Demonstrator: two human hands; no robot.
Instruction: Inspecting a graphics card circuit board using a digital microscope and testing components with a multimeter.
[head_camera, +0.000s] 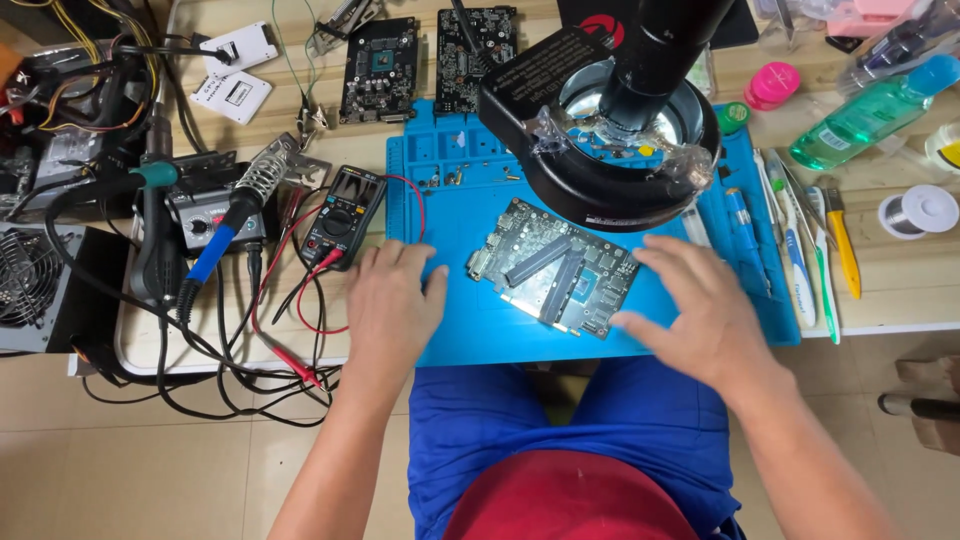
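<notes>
Hands, left (392, 300) and right (697, 310), rest with fingers apart, empty, flanking circuit board (556, 268) on blue mat (455, 330).

Mat (460, 330): blue rubbery sheet, matt, smooth w/ moulded trays along its top edge. Board (555, 268) on it: grey-green laminate, semi-gloss, small shiny metal bits and dark matt slots. Bare left hand (392, 300) rests on mat; right hand (700, 310) is at board's edge. Microscope (610, 130): black matt plastic ring, glossy clear film crumpled round rim. Bench (900, 270): pale wood-look top, smooth, satin. Meter (342, 215): black matt plastic, glossy screen; leads rubbery red and black. Iron (235, 215): blue plastic grip, bright coiled metal stand. Bottle (870, 115): clear glossy plastic, green liquid. Shorts (480, 420): blue cloth, matt. Floor: beige tile, dull sheen
</notes>
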